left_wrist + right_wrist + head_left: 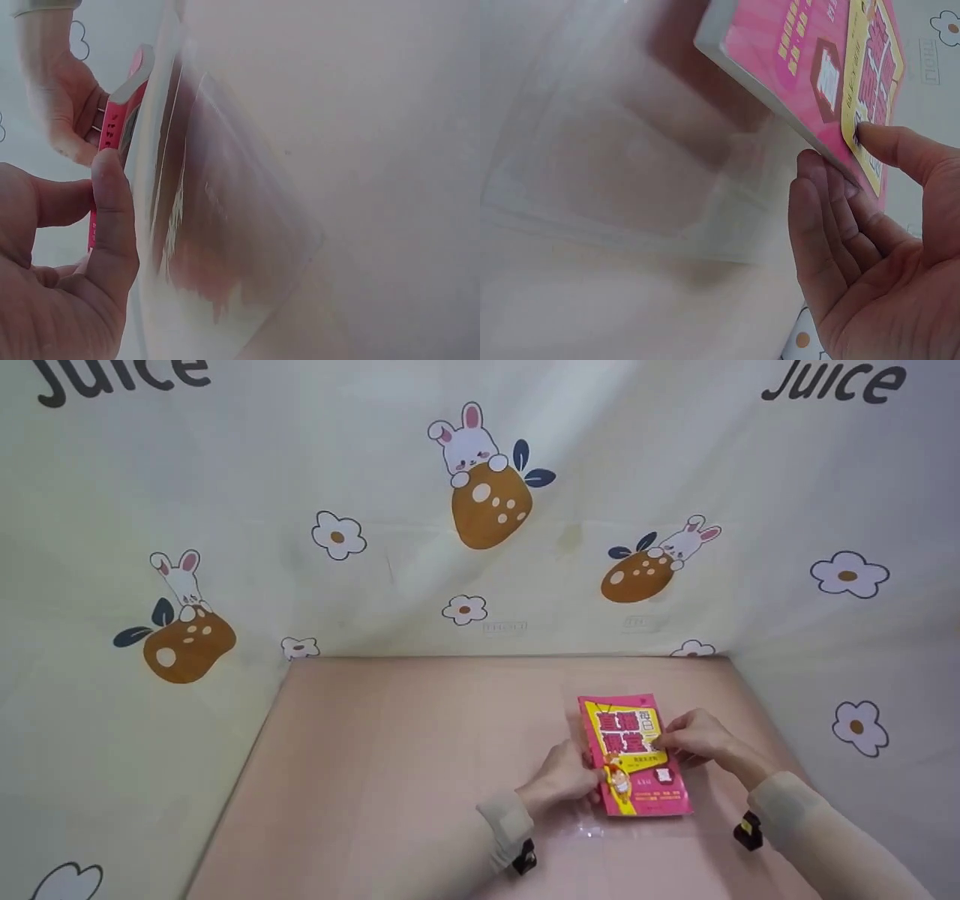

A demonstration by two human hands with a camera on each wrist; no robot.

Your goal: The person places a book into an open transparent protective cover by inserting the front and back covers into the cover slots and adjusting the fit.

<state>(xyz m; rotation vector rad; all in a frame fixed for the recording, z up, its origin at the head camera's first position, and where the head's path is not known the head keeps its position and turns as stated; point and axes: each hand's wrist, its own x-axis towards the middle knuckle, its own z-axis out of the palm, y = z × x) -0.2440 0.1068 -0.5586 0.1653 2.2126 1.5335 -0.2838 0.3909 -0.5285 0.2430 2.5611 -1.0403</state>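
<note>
A small pink and yellow book (pixel 637 780) is held between both hands above the pink tabletop. Its spine (pixel 114 124) faces the left wrist camera. My left hand (pixel 564 776) pinches the spine side, thumb against it. On the opposite edge, my right hand (pixel 701 741) grips the book with its thumb on the cover (pixel 832 45) and fingers underneath. Below the book lies a clear plastic bag (pixel 232 202), flat on the table; part of it is hidden under the book in the head view.
The pink tabletop (pixel 390 750) meets a pale cloth backdrop (pixel 375 457) printed with rabbits and flowers at the back and both sides. A black wrist device (pixel 748 831) sits under the right sleeve, and another (pixel 525 856) under the left.
</note>
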